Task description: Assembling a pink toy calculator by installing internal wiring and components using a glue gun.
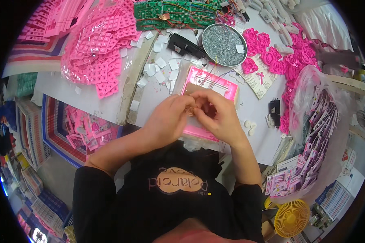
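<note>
Your left hand [167,119], right hand [220,119]: fingertips pinched together, on what I cannot tell; pink frame [232,90] beneath, dish [231,65] beyond.

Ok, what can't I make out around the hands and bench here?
Head view:
- Between left hand and right hand: fingers hide any small piece there.
- Pink panel: middle covered by both hands.
- Metal bits: too small to tell their kind.
- Green boards: cut off by the top edge.
</note>
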`<state>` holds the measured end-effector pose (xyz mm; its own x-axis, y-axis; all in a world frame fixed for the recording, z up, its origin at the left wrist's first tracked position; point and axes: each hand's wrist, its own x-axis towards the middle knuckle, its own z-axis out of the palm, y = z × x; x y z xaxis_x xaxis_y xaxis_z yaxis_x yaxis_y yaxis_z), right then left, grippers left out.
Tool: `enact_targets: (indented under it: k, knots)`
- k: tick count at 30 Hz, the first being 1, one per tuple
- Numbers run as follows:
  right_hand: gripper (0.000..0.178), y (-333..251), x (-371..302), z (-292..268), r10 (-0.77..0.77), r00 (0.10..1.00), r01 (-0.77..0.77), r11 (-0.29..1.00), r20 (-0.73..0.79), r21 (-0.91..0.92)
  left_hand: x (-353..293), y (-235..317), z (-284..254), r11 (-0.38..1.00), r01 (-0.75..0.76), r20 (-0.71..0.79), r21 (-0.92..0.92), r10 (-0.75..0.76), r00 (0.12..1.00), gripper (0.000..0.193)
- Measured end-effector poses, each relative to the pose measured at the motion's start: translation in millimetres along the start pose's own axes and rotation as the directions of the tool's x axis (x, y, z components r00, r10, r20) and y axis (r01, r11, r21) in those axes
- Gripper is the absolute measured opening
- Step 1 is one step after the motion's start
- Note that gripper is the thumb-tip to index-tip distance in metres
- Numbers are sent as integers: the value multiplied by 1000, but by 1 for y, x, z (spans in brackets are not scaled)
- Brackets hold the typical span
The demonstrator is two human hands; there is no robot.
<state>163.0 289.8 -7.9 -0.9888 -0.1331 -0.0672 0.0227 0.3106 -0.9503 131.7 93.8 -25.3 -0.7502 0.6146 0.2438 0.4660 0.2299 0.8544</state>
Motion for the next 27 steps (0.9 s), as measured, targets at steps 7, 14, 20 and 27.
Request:
enact_targets:
  k: [7, 14, 20, 27]
  knots:
    - [32, 10, -8, 7, 31, 991, -27, 999, -128, 35, 8, 6, -13, 974, 54, -32, 221, -48, 998, 28]
    - [29, 7, -15, 15, -44, 977, 41, 999, -207, -21, -1, -6, 2, 984, 145, -32, 100, -142, 989, 13]
    - [26, 2, -19, 15, 21, 978, -29, 999, -206, -36, -1, -2, 4, 986, 95, -94, 135, -83, 992, 15]
    - [26, 1, -21, 15, 36, 980, -54, 995, -197, -85, -3, -2, 4, 986, 131, -70, 103, -124, 990, 17]
